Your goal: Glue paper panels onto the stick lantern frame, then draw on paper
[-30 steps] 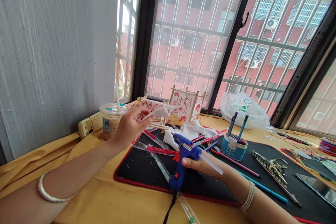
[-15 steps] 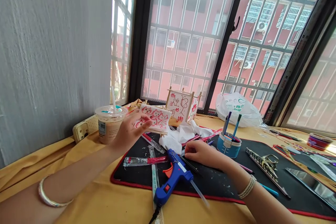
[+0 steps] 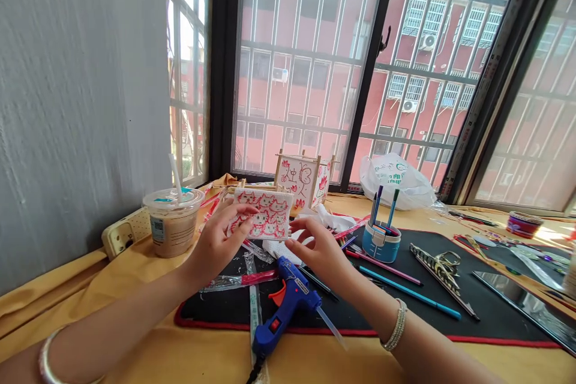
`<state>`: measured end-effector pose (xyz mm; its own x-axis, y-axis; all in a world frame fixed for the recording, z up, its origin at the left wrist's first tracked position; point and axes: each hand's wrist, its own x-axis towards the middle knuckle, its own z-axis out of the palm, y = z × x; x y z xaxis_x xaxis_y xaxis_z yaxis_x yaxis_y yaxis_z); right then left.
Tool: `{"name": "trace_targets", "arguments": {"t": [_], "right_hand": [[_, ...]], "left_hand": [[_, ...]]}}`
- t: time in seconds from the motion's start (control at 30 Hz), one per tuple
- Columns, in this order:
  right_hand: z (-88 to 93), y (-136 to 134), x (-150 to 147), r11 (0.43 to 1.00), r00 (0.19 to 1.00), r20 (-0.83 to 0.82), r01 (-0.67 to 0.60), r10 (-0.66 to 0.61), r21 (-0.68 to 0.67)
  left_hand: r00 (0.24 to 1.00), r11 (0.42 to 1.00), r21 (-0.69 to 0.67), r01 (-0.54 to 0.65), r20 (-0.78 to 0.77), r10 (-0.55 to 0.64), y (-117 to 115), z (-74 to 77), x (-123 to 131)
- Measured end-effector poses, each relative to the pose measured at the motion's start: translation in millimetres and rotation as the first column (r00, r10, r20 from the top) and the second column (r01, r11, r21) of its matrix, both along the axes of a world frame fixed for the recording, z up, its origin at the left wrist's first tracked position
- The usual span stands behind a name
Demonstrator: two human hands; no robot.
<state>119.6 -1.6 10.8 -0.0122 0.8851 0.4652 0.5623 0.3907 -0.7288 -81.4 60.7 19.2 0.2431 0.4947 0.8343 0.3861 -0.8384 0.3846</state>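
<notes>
My left hand (image 3: 216, 243) holds a white paper panel with red cat drawings (image 3: 263, 213) upright by its left side. My right hand (image 3: 317, 249) is raised beside the panel's lower right corner, fingers apart, with nothing in them. Below it, a blue hot glue gun (image 3: 283, 312) lies on the black mat (image 3: 508, 324), a clear glue stick jutting from its rear. Behind the panel stands a small wooden-stick lantern (image 3: 299, 179) with red-drawn paper sides. White tissue (image 3: 281, 249) is partly hidden behind my hands.
A plastic cup of milky drink (image 3: 173, 222) and a power strip (image 3: 121, 234) stand left, against the wall. On the mat are a pen holder (image 3: 381, 242), loose coloured pencils, and scissors on a striped binder (image 3: 443, 276). A white plastic bag (image 3: 393, 183) sits by the barred window.
My right hand has let go of the glue gun, which now lies on the mat, and has risen toward the panel. The panel has turned to face me, and the view has shifted left.
</notes>
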Motion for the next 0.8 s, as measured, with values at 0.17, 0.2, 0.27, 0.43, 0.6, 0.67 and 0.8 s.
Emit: {"name": "trace_targets", "arguments": {"t": [0.17, 0.2, 0.27, 0.43, 0.6, 0.67, 0.8], "right_hand": [[-1.9, 1, -6, 0.999, 0.999, -0.036, 0.014, -0.013, 0.036], [-1.3, 1, -7, 0.999, 0.999, -0.049, 0.019, -0.017, 0.043], [0.0, 0, -9, 0.998, 0.996, -0.091, 0.029, -0.024, 0.055], [1.0, -1, -13, 0.995, 0.975, -0.22, 0.035, -0.013, 0.098], [3.1, -2, -13, 0.995, 0.958, -0.284, -0.002, 0.031, 0.102], [5.6, -4, -12, 0.996, 0.949, -0.312, -0.02, 0.045, 0.083], [8.5, -5, -12, 0.998, 0.931, -0.363, -0.032, 0.047, 0.048]], "left_hand": [[1.0, 0.999, 0.039, -0.02, 0.004, 0.02, -3, -3.8, 7], [1.0, 0.999, 0.042, -0.021, 0.011, 0.021, -3, -4.2, 8], [0.999, 0.999, 0.041, -0.032, 0.023, 0.031, -4, -5.4, 9], [0.999, 0.999, 0.031, -0.037, 0.028, 0.036, -3, -10.3, 10], [0.998, 0.999, 0.045, -0.012, 0.068, 0.009, -6, -11.1, 9], [0.997, 0.999, 0.051, 0.001, 0.073, -0.005, -9, -9.7, 10], [0.994, 0.997, 0.061, 0.053, 0.088, -0.059, -14, -5.9, 11]]}}
